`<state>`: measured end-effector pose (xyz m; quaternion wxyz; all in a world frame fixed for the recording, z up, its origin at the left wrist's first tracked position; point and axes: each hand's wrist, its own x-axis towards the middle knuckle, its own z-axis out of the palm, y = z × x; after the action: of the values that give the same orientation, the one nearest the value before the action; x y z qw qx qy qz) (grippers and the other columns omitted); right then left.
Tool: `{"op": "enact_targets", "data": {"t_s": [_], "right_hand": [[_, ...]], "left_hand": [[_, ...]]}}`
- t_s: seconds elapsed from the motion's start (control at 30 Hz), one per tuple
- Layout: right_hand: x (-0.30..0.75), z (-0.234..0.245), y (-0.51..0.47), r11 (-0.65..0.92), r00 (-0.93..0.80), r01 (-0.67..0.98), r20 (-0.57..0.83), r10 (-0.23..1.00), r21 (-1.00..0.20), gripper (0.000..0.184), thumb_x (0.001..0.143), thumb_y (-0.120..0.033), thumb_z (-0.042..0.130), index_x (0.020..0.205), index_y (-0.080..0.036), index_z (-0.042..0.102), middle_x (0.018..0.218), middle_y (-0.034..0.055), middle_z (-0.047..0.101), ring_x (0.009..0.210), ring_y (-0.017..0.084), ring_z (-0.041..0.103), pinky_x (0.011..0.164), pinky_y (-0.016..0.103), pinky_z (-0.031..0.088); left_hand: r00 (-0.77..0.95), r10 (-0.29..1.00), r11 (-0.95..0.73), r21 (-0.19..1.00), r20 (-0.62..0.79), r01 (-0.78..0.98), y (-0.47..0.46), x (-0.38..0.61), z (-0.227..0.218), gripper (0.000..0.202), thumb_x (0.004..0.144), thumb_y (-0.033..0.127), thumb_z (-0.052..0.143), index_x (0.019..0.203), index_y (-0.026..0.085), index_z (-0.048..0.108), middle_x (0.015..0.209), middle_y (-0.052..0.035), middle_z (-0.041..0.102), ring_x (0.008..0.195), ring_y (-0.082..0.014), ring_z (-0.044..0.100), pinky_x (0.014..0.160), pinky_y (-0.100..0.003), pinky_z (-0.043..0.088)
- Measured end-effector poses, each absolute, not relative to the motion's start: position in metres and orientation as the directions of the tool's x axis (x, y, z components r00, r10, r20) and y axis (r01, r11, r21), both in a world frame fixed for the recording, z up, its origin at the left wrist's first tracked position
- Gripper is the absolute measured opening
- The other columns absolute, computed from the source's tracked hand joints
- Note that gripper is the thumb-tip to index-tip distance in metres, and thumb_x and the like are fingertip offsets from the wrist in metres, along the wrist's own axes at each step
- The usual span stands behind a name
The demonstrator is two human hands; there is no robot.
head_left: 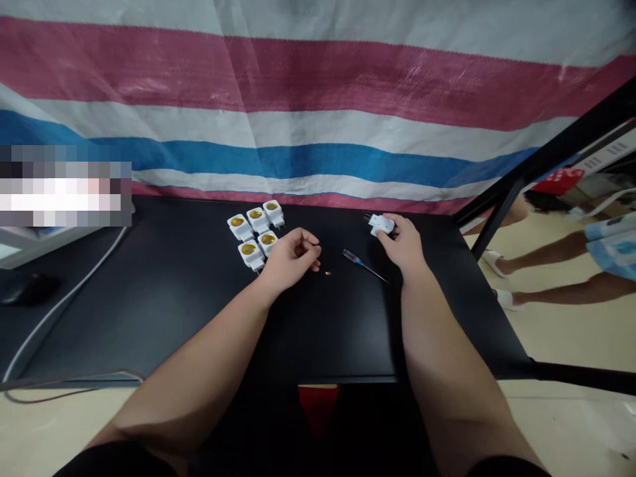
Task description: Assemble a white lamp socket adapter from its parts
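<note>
Right hand [405,244] grips a white plug-in lamp socket [381,225], fingers wrapped on its near side, metal prongs sticking out on the side away from the hand. Socket is lifted or resting at the far part of the black surface [163,305]; cannot tell if it touches. Left hand [293,257] rests on the surface, fingers curled loosely inward, narrow, nothing clearly held; cannot tell if something tiny sits between the fingertips.

Using the screwdriver [362,264] as landmark: it lies flat on the surface between the two hands, clear handle toward the far side, thin shaft pointing at the right wrist, just beside the right hand but not touched. A small brass piece [328,272] lies just left of the screwdriver, near the left hand's fingertips, apart from them. Further left of the screwdriver, past the left hand, sits a cluster of five white sockets [256,233] with yellow-brass centres facing up, the nearest one touching or just beside the left hand's wrist side.

Behind everything hangs a striped tarp [318,99], pink, white and blue. Far left of the screwdriver: a grey cable [64,305] and a dark mouse [24,289]. Far right: a black frame leg [497,212] and another person's bare legs [556,265] on the floor. Red signage at right edge, writing too small to read.
</note>
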<state>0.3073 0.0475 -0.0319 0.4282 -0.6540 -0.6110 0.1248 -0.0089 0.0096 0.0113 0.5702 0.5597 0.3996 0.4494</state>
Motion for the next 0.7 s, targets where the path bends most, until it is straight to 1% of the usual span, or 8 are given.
{"op": "enact_targets", "data": {"t_s": [0.13, 0.23, 0.33, 0.43, 0.53, 0.6, 0.67, 0.7], "right_hand": [[0.308, -0.031, 0.045, 0.107, 0.205, 0.703, 0.344, 0.916, -0.703, 0.057, 0.082, -0.031, 0.069, 0.138, -0.021, 0.073, 0.128, 0.0164, 0.069, 0.108, 0.033, 0.071, 0.101, 0.057, 0.061], [0.301, -0.023, 0.041, 0.112, 0.235, 0.728, 0.399, 0.886, -0.677, 0.065, 0.078, -0.026, 0.069, 0.142, -0.022, 0.068, 0.138, 0.0182, 0.063, 0.122, 0.036, 0.067, 0.103, 0.058, 0.059], [0.285, -0.011, 0.034, 0.141, 0.263, 0.77, 0.511, 0.819, -0.622, 0.052, 0.077, -0.024, 0.068, 0.129, -0.024, 0.069, 0.134, 0.0155, 0.064, 0.131, 0.038, 0.061, 0.108, 0.062, 0.055], [0.266, 0.001, 0.027, 0.26, 0.203, 0.748, 0.583, 0.787, -0.611, 0.03, 0.082, -0.025, 0.067, 0.112, -0.026, 0.07, 0.122, 0.0121, 0.067, 0.124, 0.036, 0.064, 0.106, 0.061, 0.055], [0.253, 0.011, 0.02, 0.382, 0.203, 0.623, 0.613, 0.764, -0.683, 0.017, 0.09, -0.031, 0.067, 0.107, -0.028, 0.07, 0.11, 0.0093, 0.068, 0.108, 0.033, 0.068, 0.098, 0.057, 0.058], [0.252, 0.022, 0.016, 0.452, 0.263, 0.512, 0.634, 0.727, -0.73, 0.016, 0.098, -0.037, 0.065, 0.11, -0.029, 0.069, 0.103, 0.007, 0.068, 0.099, 0.03, 0.07, 0.094, 0.054, 0.059], [0.256, 0.038, 0.011, 0.532, 0.297, 0.455, 0.685, 0.665, -0.714, 0.021, 0.105, -0.043, 0.06, 0.12, -0.032, 0.069, 0.104, 0.0064, 0.067, 0.099, 0.03, 0.072, 0.092, 0.053, 0.06], [0.26, 0.048, 0.008, 0.561, 0.217, 0.469, 0.705, 0.675, -0.682, 0.027, 0.109, -0.047, 0.054, 0.127, -0.033, 0.068, 0.11, 0.0077, 0.068, 0.103, 0.03, 0.073, 0.093, 0.054, 0.061]], "left_hand": [[0.261, 0.963, -0.055, 0.997, 0.066, -0.049, 0.01, -0.009, 0.011, 0.019, 0.088, 0.02, 0.08, 0.098, 0.017, 0.063, 0.075, 0.0023, 0.067, 0.06, -0.0124, 0.073, 0.055, -0.023, 0.063], [0.27, 0.96, -0.069, 0.997, 0.076, -0.034, 0.01, -0.009, 0.009, 0.019, 0.088, 0.02, 0.079, 0.097, 0.018, 0.063, 0.073, 0.0023, 0.066, 0.06, -0.0129, 0.072, 0.054, -0.023, 0.063], [0.278, 0.957, -0.091, 0.996, 0.085, 0.009, 0.008, -0.009, 0.008, 0.018, 0.088, 0.02, 0.078, 0.097, 0.018, 0.063, 0.073, 0.002, 0.066, 0.059, -0.0133, 0.072, 0.054, -0.023, 0.062], [0.293, 0.952, -0.108, 0.993, 0.089, 0.05, 0.007, -0.01, 0.007, 0.016, 0.088, 0.02, 0.077, 0.097, 0.019, 0.064, 0.073, 0.0014, 0.067, 0.059, -0.0133, 0.073, 0.054, -0.023, 0.061], [0.301, 0.949, -0.12, 0.991, 0.098, 0.057, 0.006, -0.01, 0.008, 0.016, 0.088, 0.021, 0.078, 0.096, 0.019, 0.065, 0.072, 0.0011, 0.068, 0.058, -0.0132, 0.072, 0.053, -0.022, 0.06], [0.3, 0.948, -0.124, 0.991, 0.103, 0.053, 0.006, -0.01, 0.008, 0.016, 0.087, 0.022, 0.078, 0.095, 0.019, 0.065, 0.072, 0.0008, 0.068, 0.058, -0.0131, 0.072, 0.052, -0.022, 0.06], [0.304, 0.947, -0.125, 0.991, 0.104, 0.05, 0.005, -0.01, 0.009, 0.016, 0.087, 0.022, 0.079, 0.095, 0.019, 0.065, 0.073, 0.0004, 0.068, 0.058, -0.0133, 0.072, 0.052, -0.022, 0.06], [0.309, 0.946, -0.125, 0.991, 0.102, 0.053, 0.005, -0.01, 0.009, 0.016, 0.087, 0.022, 0.079, 0.095, 0.019, 0.065, 0.074, 0.0003, 0.068, 0.058, -0.0133, 0.072, 0.052, -0.022, 0.06]]}}
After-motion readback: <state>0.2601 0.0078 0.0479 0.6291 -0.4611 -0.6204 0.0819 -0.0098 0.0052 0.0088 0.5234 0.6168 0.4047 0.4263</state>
